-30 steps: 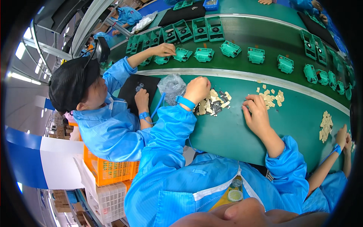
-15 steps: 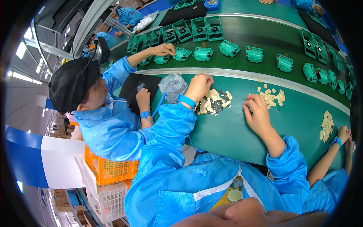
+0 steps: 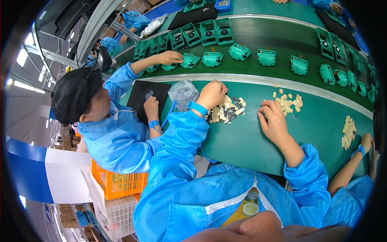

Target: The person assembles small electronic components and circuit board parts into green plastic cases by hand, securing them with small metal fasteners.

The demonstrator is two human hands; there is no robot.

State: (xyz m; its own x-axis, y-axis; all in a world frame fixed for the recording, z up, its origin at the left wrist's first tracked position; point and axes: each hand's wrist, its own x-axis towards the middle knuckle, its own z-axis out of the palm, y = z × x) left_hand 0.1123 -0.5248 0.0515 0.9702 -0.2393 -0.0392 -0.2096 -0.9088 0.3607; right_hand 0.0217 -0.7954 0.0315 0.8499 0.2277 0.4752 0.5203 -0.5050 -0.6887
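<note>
My left hand [image 3: 213, 96] rests over the far left part of the green worktable, its fingers bent together. Whatever may be between its fingertips is hidden. Right beside it spreads a pile of small cream and black pieces [image 3: 228, 110], partly covered by the hand. My right hand [image 3: 274, 119] hovers at or on the table further right. Its fingers are loosely curled with the thumb apart, and no object shows in them. Just beyond these fingers lies a scattered heap of cream pieces [image 3: 287, 104]. A blue wrist strap [image 3: 198, 107] circles my left wrist.
Beyond the table edge, a dark green belt carries green housings [image 3: 266, 57] and green trays [image 3: 224, 31]. At left, a co-worker's hand [image 3: 171, 57] touches a housing, near a clear bag [image 3: 183, 92] and black mat [image 3: 141, 97]. Another person's hand [image 3: 366, 142] is at right.
The green housings and trays have shifted slightly left. The left co-worker's far hand has also moved a little left and down. My own hands stay almost where they were.
</note>
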